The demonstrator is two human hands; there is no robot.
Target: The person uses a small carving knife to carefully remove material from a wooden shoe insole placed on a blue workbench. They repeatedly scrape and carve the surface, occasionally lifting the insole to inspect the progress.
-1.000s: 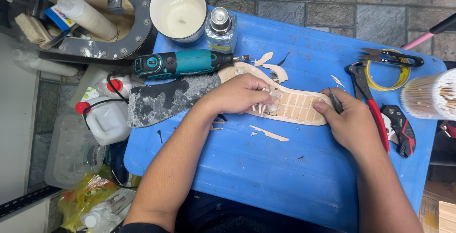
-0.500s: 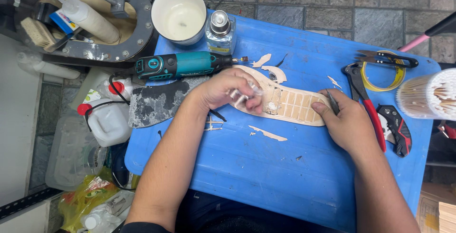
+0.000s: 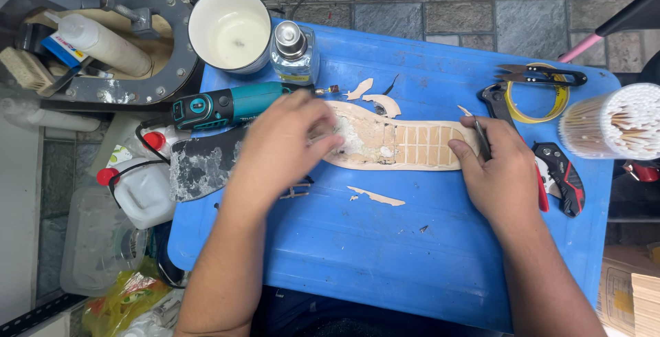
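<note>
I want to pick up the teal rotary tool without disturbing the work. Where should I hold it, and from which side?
Grip the rotary tool around the thick teal middle of its body, coming from above on the far side. It lies flat along the table, tip toward the shoe sole, and the left hand crowds its near side. Probably avoid the thin metal tip.

Your left hand (image 3: 285,146) is smeared with motion blur and covers the near end of the shoe sole (image 3: 395,144). Can't tell what the thin tool (image 3: 481,137) in your right hand (image 3: 498,172) is. The toothpick tub (image 3: 619,127) runs off the edge.
</note>
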